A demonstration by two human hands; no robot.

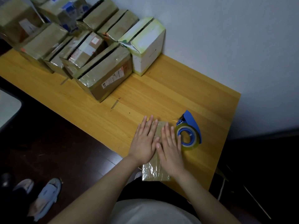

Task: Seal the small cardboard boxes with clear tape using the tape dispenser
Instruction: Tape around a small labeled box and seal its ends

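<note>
A small brown cardboard box (155, 171) lies at the near edge of the wooden table (161, 94), its top shiny with clear tape. My left hand (144, 143) presses flat on the box's left half, fingers straight. My right hand (170, 146) presses flat on the right half, the two thumbs meeting in the middle. A blue tape dispenser (190, 130) with a roll of clear tape lies on the table just right of my right hand, close to its fingers.
Several taped cardboard boxes (103, 75) crowd the table's far left, with a white box (145, 50) against the wall. Bare tabletop lies between them and my hands. A pair of shoes (43, 196) sits on the dark floor at lower left.
</note>
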